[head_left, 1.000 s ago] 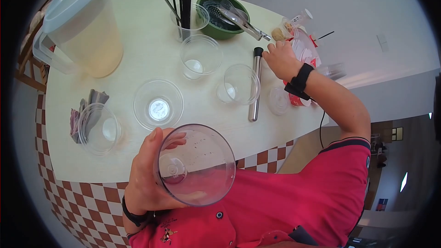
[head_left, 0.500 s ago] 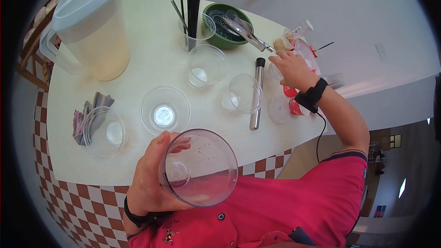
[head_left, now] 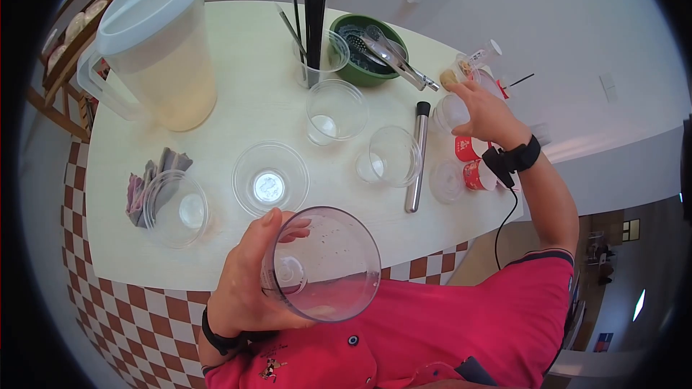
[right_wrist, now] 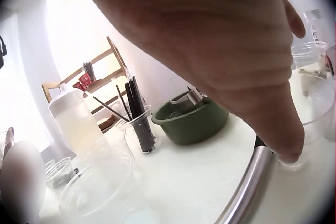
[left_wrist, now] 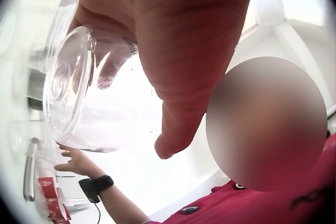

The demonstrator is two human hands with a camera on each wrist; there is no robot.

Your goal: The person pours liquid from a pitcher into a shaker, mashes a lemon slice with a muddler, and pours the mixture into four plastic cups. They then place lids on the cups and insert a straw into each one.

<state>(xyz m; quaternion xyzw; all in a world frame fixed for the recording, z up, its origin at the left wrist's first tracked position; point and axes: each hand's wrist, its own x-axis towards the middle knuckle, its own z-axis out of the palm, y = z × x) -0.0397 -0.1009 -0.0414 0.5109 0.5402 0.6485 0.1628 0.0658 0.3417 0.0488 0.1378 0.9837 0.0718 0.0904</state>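
Observation:
In the head view my left hand grips a clear tumbler by its side, the wide mouth facing the camera; small specks show inside. The left wrist view has the thumb along the tumbler and fingers behind it. My right hand is at the table's right side, thumb and fingers spread beside a clear container. In the right wrist view, the thumb of the right hand is close to a clear container; whether they touch I cannot tell.
A lidded pitcher stands back left, near a straw cup and green bowl with tongs. Several clear cups, a steel muddler, grey cloth and red-and-white cups lie about the table.
My right hand has moved away from the red cups' far side, its fingers now spread wider around the clear container. The head view has shifted; my left hand still grips the tumbler.

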